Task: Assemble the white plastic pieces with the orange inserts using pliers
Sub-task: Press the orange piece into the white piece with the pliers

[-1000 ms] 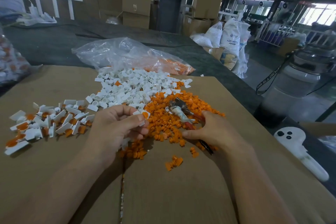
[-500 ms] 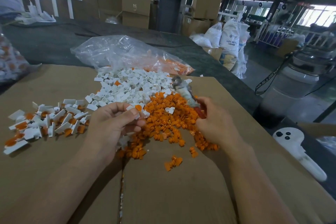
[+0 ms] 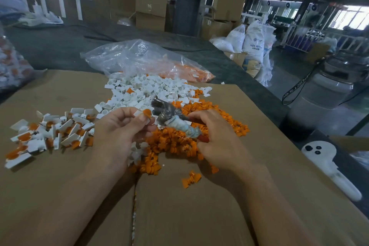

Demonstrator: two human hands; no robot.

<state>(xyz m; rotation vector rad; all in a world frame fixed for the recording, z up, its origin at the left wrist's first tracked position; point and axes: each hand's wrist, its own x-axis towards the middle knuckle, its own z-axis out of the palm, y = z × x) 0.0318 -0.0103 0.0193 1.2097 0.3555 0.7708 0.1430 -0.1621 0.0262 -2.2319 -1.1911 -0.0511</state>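
Only writing I can read off the head cam: the white sacks (image 3: 254, 46) on the floor past the far right corner of the cardboard (image 3: 60, 185) say "ABS RES", with the rest lost in a fold. There's lettering on a black strap (image 3: 295, 88) hanging off a grey drum to the right, but it's too blurry for me.

As for containers, a clear plastic bag (image 3: 139, 60) lies at the far edge of the cardboard, with white parts in its left end and orange ones in its right end. A second bag (image 3: 10, 66) at the far left holds a white and orange mix, also blurry.

Loose on the cardboard are a heap of white pieces (image 3: 149, 92) near the far edge, a heap of orange inserts (image 3: 179, 142) in the middle, and some assembled pieces (image 3: 50, 134) toward the left edge.

The left hand (image 3: 119, 130) pinches a single white piece (image 3: 137, 114) with an orange insert (image 3: 147, 112) in it, thumb against fingertips, held above the orange heap. The right hand (image 3: 217, 142) is curled round the handles of the pliers (image 3: 171, 118), which are wrapped in pale tape. The pliers' head sits just beside that insert, though I can't tell if it's touching.

A white controller (image 3: 327, 166) lies off the right edge.
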